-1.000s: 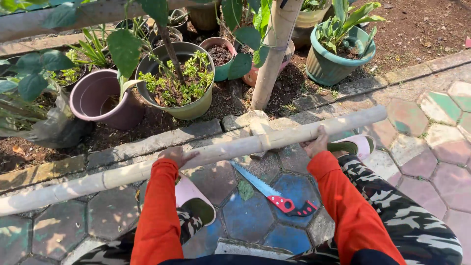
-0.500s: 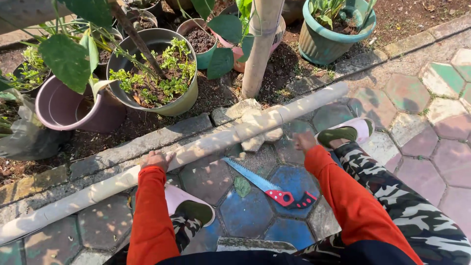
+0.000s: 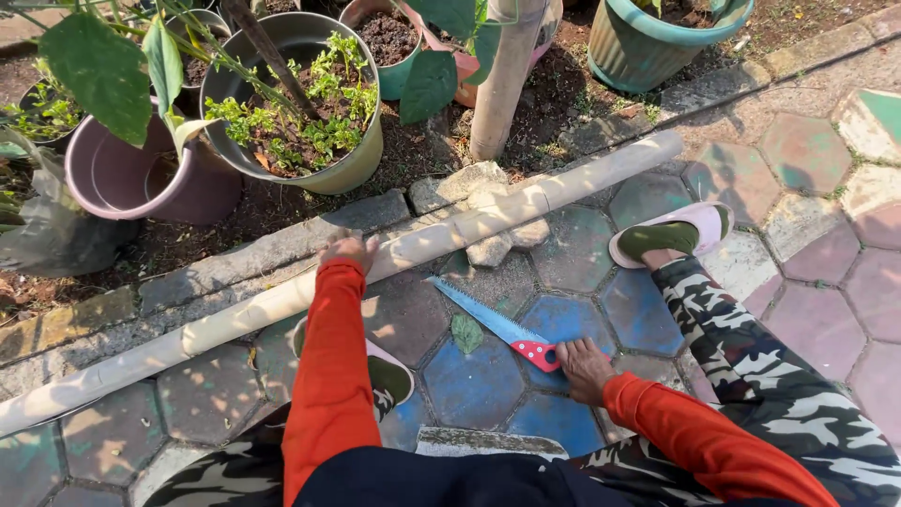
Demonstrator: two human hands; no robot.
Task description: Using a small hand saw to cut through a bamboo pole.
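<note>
A long pale bamboo pole [image 3: 441,237] lies across the paved ground along a stone kerb, resting on a rock [image 3: 488,250]. My left hand [image 3: 349,249] presses down on the pole near its middle. My right hand [image 3: 584,365] rests on the red handle of a hand saw [image 3: 497,325], whose blue-grey blade lies flat on the hexagonal pavers and points up-left toward the pole. Both arms wear orange sleeves. My feet in green slippers [image 3: 668,235] sit on either side of the saw.
Beyond the kerb [image 3: 272,246] is bare soil with potted plants: a purple pot [image 3: 141,178], a green pot of seedlings [image 3: 300,113], a teal pot [image 3: 657,38] and a thin tree trunk [image 3: 502,75]. A fallen leaf [image 3: 466,332] lies by the saw.
My right hand left the pole and came down onto the saw's red handle. My left hand stays on the pole. The view has tilted down.
</note>
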